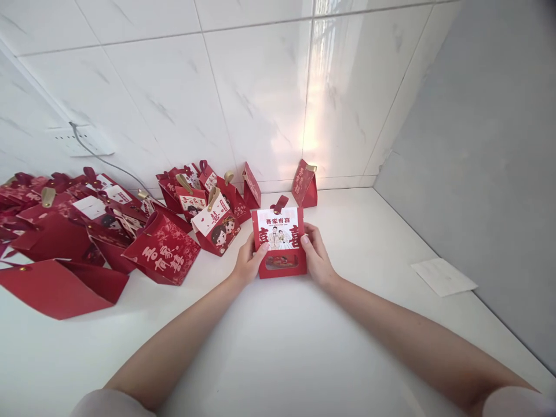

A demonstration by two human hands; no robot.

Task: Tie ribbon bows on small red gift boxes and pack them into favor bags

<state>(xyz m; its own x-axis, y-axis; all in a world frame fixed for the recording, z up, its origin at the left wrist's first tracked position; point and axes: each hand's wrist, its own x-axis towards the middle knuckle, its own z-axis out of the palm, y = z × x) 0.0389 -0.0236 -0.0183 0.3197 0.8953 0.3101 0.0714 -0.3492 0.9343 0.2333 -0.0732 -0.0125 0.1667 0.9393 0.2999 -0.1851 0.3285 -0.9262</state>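
Note:
Upright between my two hands is a red gift box [281,263] with a white front panel, a printed couple, a small window and a dark red ribbon on top. My left hand [251,258] grips its left side, thumb on the front. At the right side, my right hand [318,255] holds the box in the same way. The fingers behind the box are hidden. Just behind it stands another red box [305,185] with a gold ribbon, near the wall. A white and red box with cartoon faces [216,226] stands left of my left hand.
Many red gift boxes crowd the left of the white table [243,347], among them a large patterned one [163,249] and a plain one [61,288]. A white paper [443,276] lies at right by a grey panel [478,145]. A cable [104,159] runs from a wall socket.

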